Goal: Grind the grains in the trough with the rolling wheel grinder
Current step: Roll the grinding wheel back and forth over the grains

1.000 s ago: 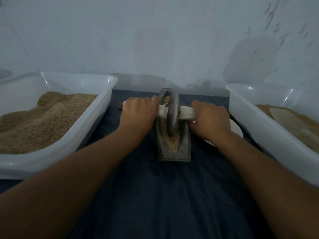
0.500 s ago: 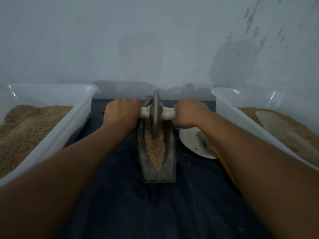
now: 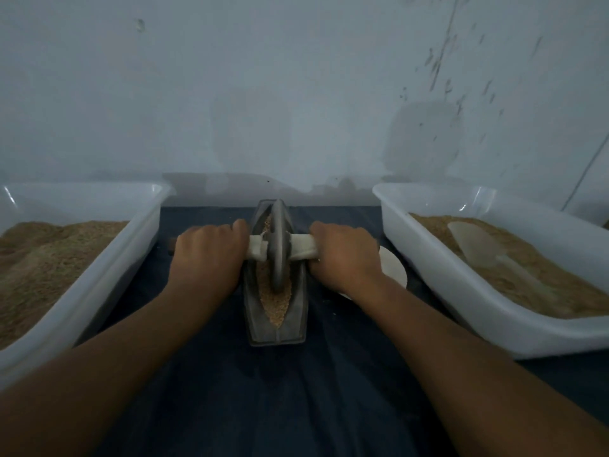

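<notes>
A grey boat-shaped trough (image 3: 296, 328) lies lengthwise on the dark cloth, with tan grains (image 3: 276, 308) along its groove. The grey rolling wheel (image 3: 278, 245) stands upright in the groove around the trough's middle. A cloth-wrapped axle (image 3: 301, 247) passes through the wheel. My left hand (image 3: 206, 258) grips the axle's left end, and my right hand (image 3: 346, 257) grips its right end, both with fingers curled over the top. The axle under my hands is hidden.
A white tub of tan grain (image 3: 108, 275) stands at the left. A second white tub (image 3: 461, 282) at the right holds ground grain and a pale scoop (image 3: 478, 245). A white plate (image 3: 393, 265) lies behind my right hand. A pale wall rises just beyond the trough.
The wheel has rolled back from the trough's far end toward its middle, with both hands still on the axle. The view has tilted up a little.
</notes>
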Demonstrator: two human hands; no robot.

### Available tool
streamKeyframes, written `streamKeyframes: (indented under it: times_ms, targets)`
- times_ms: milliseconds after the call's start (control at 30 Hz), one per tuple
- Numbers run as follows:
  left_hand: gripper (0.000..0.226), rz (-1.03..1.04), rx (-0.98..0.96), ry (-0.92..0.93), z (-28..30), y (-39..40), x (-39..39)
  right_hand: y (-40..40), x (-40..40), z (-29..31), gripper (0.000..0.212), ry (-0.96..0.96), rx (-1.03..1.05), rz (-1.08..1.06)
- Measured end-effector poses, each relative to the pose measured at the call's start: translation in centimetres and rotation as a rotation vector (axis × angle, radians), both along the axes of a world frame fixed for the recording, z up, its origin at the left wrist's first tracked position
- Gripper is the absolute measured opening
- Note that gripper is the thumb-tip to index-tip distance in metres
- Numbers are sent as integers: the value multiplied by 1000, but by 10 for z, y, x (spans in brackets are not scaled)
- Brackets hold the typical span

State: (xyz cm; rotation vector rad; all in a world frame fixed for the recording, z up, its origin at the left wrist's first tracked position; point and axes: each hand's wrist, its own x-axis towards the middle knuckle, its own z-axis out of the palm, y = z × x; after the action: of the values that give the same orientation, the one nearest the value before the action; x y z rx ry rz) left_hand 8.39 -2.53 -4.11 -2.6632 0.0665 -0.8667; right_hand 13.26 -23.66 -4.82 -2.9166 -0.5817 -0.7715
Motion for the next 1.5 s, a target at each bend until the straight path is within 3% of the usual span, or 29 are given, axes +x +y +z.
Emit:
streamKeyframes:
  times_ms: [433,600,833,1000,1200,1333,1500]
  targets:
    - [27,-172,-78,-148,-11,2,-28,-6,-31,-22,17,-342,86,62]
    - [25,-126,-107,-95,-13,1,-14,-4,-12,-16,32,-269,-34,-16]
    - [23,-61,-110,8,-4,5,21,5,19,4,16,31,-81,-123]
    - [18,-63,-106,17,1,7,45,8,45,27,22,265,-170,-126]
    - [34,-70,-195,277,24,13,63,20,69,49,22,514,-287,-75]
    - [30,-48,-247,251,19,12,63,22,75,51,20,510,-260,-71]
    - [24,-29,-188,161,12,9,55,14,61,37,23,233,-254,-85]
